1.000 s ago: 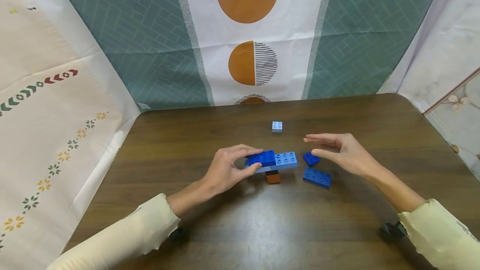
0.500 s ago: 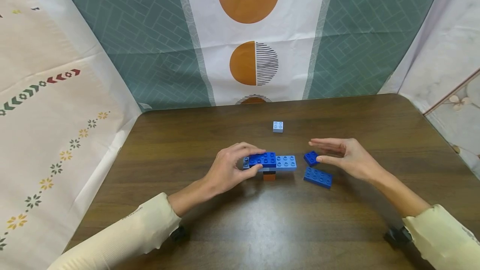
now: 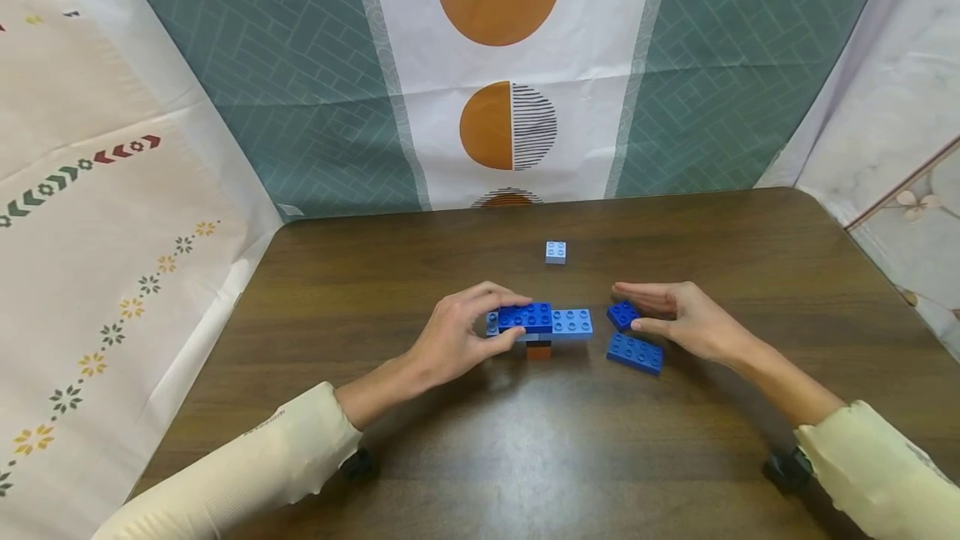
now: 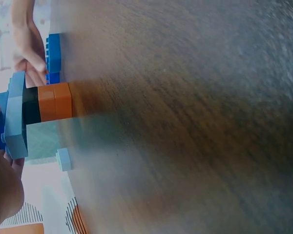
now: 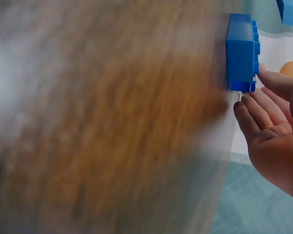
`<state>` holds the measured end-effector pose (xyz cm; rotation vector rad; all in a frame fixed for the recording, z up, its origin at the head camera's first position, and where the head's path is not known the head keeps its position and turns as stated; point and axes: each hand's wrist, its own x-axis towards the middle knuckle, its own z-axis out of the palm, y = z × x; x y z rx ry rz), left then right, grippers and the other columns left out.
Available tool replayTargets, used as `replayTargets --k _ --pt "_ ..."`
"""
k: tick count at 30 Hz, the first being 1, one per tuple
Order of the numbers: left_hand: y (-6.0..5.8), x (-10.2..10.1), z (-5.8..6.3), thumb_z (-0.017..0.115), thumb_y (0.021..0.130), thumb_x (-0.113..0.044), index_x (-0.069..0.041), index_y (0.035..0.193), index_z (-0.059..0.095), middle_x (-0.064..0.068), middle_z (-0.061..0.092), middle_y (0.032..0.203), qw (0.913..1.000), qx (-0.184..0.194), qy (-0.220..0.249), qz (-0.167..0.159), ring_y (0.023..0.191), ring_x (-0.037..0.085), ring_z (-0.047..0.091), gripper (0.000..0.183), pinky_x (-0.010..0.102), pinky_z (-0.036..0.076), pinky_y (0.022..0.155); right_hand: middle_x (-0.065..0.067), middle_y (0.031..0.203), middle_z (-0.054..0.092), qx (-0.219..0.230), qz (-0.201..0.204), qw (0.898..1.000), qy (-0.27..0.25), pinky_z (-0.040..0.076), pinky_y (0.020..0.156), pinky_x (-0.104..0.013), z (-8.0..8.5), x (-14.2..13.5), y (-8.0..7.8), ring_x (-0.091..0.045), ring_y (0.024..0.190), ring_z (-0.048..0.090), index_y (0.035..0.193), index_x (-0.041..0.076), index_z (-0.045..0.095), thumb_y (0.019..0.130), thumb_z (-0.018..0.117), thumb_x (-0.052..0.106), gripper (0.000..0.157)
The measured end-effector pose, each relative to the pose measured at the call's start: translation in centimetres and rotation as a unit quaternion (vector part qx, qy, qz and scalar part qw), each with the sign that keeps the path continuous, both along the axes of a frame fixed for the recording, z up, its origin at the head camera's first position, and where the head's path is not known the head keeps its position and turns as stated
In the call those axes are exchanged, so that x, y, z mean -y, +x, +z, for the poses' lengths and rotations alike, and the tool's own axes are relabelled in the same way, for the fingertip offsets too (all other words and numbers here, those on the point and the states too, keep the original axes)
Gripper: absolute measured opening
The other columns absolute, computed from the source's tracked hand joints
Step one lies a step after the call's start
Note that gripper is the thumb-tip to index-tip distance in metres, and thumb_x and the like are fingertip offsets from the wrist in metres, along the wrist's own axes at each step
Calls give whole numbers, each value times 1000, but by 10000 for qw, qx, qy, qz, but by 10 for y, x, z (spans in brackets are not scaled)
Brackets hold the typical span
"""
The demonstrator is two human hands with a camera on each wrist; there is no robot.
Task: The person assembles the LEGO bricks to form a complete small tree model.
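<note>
In the head view, my left hand pinches a dark blue brick between thumb and fingers. That brick sits on top of a longer light blue layer. Beneath it, the left wrist view has a dark block and two orange blocks stacked down to the table. To the right, my right hand hovers with thumb and fingers apart, beside a small dark blue brick. Just in front of that one lies a longer blue brick, its side showing large in the right wrist view.
A small pale blue brick lies farther back on the brown wooden table. Behind the table's far edge hangs a green and white patterned cloth. Pale cloths flank the table on both sides.
The brick stack under my left hand has gone from tilted to level. My right hand has shifted slightly right, then lower and closer to the small dark blue brick.
</note>
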<state>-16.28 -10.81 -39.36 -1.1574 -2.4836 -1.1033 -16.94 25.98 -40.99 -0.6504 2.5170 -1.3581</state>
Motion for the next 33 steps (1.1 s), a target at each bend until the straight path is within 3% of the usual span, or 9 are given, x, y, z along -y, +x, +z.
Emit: replayTargets --k 7,13,22,27,30,33 --pt "0 0 0 82 96 -18 -13 131 75 2 75 126 9998 193 17 -28 110 15 72 36 27 58 93 -23 151 57 0 -63 9999 158 46 107 -50 1 5 0 -43 139 54 150 -4 56 101 72 2 52" --pt "0 1 -1 82 96 -19 -13 133 75 4 75 128 9991 395 106 -69 110 15 73 38 30 60 90 -22 145 63 -94 -163 9994 275 48 105 -52 1 7 1 -45 135 58 146 -3 61 99 74 1 49" --pt "1 3 -6 81 98 -20 -13 140 70 2 71 137 9910 1207 552 -185 123 17 68 44 45 56 102 -19 135 70 -189 -447 9981 379 53 102 -56 0 7 0 -45 127 64 138 0 69 97 79 7 42" --pt "3 3 -10 81 98 -24 -16 143 68 0 69 141 9853 1574 655 -90 127 19 66 47 46 55 103 -18 134 71 -245 -602 9974 300 54 101 -55 6 8 1 -44 125 66 136 3 71 97 80 12 41" --pt "3 3 -11 81 98 -24 -16 143 68 0 68 141 9827 1720 684 -71 125 19 66 47 41 57 101 -17 135 71 -264 -681 9971 217 55 101 -52 14 10 2 -42 125 67 136 5 71 97 81 13 42" --pt "3 3 -12 80 99 -23 -14 142 68 3 69 140 9803 1829 738 -90 120 19 68 46 39 58 98 -16 135 71 -332 -687 9971 59 58 99 -37 22 14 3 -39 124 68 136 5 72 96 81 13 42"
